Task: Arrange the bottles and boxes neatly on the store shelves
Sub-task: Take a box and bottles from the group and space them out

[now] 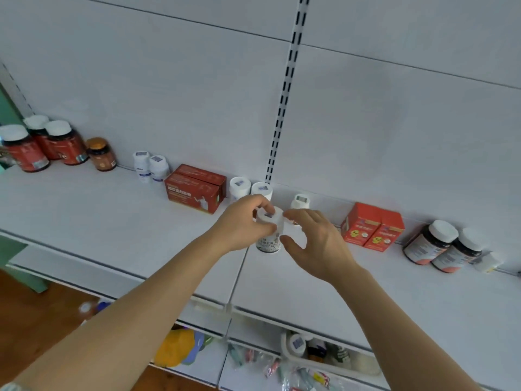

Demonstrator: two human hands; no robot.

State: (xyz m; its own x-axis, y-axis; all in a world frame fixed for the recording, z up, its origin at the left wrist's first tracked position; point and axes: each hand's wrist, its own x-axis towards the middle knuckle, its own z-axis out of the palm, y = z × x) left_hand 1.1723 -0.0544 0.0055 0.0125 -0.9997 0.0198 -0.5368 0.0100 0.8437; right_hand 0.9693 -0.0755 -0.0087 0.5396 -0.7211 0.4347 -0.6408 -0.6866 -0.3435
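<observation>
White shelf carries everything; near its middle the left hand grips a small upright white bottle by the cap. Just right, the right hand is relaxed, almost touching.

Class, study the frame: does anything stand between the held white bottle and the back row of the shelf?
Nothing visible: bare shelf lies behind the white bottle, which the left hand grips, between two white-capped bottles and another.

Bare forearms and hands; perhaps a pale cuff lower-left.
</observation>
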